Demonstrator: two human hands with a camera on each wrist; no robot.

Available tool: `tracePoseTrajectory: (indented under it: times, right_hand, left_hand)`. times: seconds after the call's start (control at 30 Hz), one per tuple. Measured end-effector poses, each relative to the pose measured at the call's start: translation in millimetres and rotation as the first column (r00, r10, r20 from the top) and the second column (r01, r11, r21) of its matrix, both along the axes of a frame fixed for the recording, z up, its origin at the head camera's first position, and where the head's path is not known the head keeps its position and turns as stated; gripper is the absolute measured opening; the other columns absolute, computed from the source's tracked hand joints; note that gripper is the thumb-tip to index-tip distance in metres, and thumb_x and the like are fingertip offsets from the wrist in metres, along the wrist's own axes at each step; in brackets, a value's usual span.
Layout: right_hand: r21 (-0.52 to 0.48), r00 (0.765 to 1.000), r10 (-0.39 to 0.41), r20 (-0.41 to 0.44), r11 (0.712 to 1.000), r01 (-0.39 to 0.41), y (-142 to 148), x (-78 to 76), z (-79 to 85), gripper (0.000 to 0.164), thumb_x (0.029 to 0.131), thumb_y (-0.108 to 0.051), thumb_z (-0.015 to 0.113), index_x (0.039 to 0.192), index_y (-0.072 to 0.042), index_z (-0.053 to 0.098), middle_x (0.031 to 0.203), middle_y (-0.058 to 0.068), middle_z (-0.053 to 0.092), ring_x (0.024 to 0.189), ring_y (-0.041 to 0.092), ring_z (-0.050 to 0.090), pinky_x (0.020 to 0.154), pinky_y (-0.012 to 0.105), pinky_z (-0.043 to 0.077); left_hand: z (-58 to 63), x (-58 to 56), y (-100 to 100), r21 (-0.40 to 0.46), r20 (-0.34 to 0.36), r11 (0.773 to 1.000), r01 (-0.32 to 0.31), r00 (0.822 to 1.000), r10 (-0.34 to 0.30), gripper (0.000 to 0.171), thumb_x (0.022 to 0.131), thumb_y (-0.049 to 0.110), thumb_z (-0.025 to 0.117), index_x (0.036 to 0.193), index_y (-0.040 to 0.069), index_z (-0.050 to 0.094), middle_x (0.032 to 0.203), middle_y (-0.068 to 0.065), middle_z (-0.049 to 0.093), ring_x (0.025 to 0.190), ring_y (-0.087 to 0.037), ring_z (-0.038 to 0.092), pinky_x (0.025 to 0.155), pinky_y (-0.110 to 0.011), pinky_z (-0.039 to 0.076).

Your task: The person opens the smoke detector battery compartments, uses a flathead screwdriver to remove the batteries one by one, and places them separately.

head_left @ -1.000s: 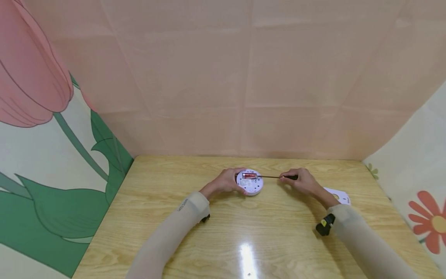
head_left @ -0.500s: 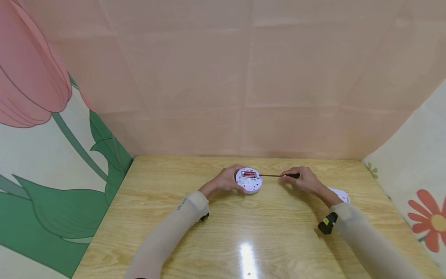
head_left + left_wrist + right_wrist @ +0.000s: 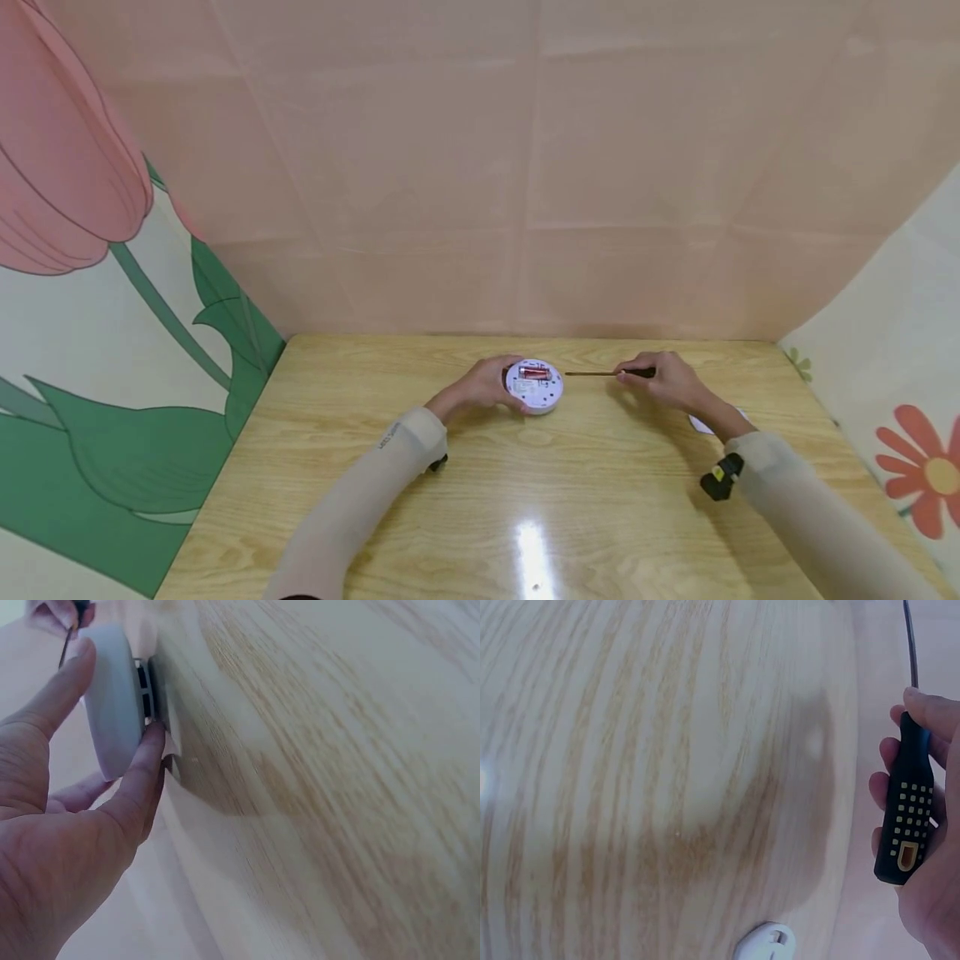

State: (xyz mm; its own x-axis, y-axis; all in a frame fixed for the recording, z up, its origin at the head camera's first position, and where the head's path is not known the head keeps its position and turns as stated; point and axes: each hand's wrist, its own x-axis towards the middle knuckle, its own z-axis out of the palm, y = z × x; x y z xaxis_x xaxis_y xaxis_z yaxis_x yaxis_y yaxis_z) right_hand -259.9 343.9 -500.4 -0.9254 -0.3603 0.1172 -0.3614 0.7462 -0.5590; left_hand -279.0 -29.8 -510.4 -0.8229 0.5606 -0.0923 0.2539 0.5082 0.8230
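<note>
My left hand [image 3: 486, 382] grips the left side of a round white smoke alarm [image 3: 545, 396], its back facing up. A red battery [image 3: 535, 374] lies in its open compartment. In the left wrist view, the thumb presses the white casing [image 3: 112, 705], fingers curl beneath, and the dark slotted side faces the table. My right hand [image 3: 667, 383] holds a screwdriver [image 3: 907, 802] by its black, yellow-dotted handle. Its thin shaft [image 3: 588, 374] points left, the tip just short of the alarm's right rim.
Partly behind my right wrist, a flat white plate [image 3: 701, 426] lies on the wooden table [image 3: 600, 517]; its rounded end shows in the right wrist view. A pink cloth backdrop [image 3: 420, 208] rises at the table's far edge. Printed flower panels [image 3: 142, 467] flank both sides.
The screwdriver tip was over the battery area, then at the alarm's rim; now it is drawn right, off the alarm. My right hand moved right. The left hand and alarm shifted only slightly.
</note>
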Motion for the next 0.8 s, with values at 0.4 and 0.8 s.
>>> tracePoseTrajectory:
  times: [0.4, 0.8]
  right_hand:
    - [0.091, 0.998, 0.008, -0.058, 0.996, -0.003, 1, 5.4, 11.5, 0.03, 0.101, -0.034, 0.074, 0.12, -0.012, 0.082, 0.106, 0.003, 0.079, 0.065, 0.009, 0.055, 0.056, 0.028, 0.042]
    - [0.157, 0.973, 0.078, -0.217, 0.987, -0.044, 6, 6.1, 25.6, 0.02, 0.097, -0.026, 0.079, 0.112, -0.013, 0.084, 0.095, -0.003, 0.077, 0.064, 0.0, 0.054, 0.051, 0.024, 0.041]
  left_hand:
    - [5.6, 0.5, -5, 0.008, 0.013, 1.0, -0.01, 1.0, 0.009, 0.095, 0.078, 0.017, 0.097, 0.157, 0.001, 0.047, 0.158, -0.013, 0.053, 0.145, -0.028, 0.05, 0.124, -0.042, 0.036]
    - [8.5, 1.9, -11, 0.043, 0.009, 0.999, 0.009, 1.0, -0.009, 0.071, 0.084, 0.005, 0.089, 0.148, 0.001, 0.059, 0.154, -0.014, 0.058, 0.143, -0.031, 0.052, 0.123, -0.045, 0.038]
